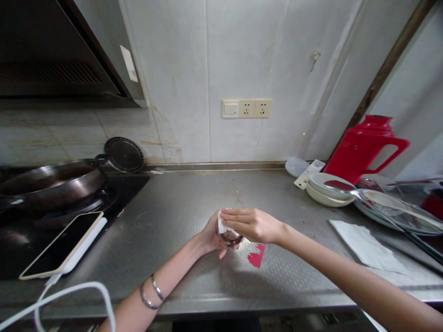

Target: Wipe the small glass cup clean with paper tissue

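Observation:
My left hand (210,233) is wrapped round a small, round, shiny brownish container (231,237), held low over the metal counter (187,272). Its kind is hard to make out, as both hands cover much of it. My right hand (254,223) comes across from the right, its fingers pressed together on a white piece of tissue or paper (224,226) that lies against the container's upper side. Just right of the container, a torn red scrap (256,256) rests on the counter.
A pan (51,184) stands on the stove at left, near a phone (64,246) with a white cable (79,288). At right are stacked bowls (327,196), a ladle (341,186), a plate (367,214), a white napkin (367,244) and a red thermos (362,150).

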`<state>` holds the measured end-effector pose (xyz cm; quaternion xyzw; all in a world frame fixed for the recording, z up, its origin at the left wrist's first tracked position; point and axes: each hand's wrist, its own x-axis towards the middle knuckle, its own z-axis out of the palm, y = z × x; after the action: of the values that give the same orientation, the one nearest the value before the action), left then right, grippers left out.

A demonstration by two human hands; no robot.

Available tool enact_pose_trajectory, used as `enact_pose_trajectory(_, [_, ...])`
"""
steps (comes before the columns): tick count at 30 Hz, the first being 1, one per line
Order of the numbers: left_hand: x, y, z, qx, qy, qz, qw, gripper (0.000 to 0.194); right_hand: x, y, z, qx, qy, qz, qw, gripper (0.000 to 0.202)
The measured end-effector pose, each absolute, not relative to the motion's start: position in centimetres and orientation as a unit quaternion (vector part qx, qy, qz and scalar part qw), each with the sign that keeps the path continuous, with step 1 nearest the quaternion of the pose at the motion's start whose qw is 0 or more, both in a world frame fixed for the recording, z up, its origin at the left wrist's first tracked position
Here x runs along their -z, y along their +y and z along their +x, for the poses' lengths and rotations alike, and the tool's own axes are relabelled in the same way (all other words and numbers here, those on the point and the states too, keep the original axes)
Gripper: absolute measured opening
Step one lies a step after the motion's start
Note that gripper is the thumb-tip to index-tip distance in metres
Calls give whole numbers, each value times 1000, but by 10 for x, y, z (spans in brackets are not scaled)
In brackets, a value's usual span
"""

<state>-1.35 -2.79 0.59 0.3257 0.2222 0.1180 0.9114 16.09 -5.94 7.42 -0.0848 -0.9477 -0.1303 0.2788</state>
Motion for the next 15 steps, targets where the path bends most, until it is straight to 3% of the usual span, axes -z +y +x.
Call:
enact_pose_trajectory(9, [-1,-26,-13,-224,173,311,907,79,-76,-59,163,162,-928,-149,301,31])
enact_pose_trajectory(15, [-9,-31,-11,-328,209,287,876,73,-58,-78,144,189,-877,-288,335,30])
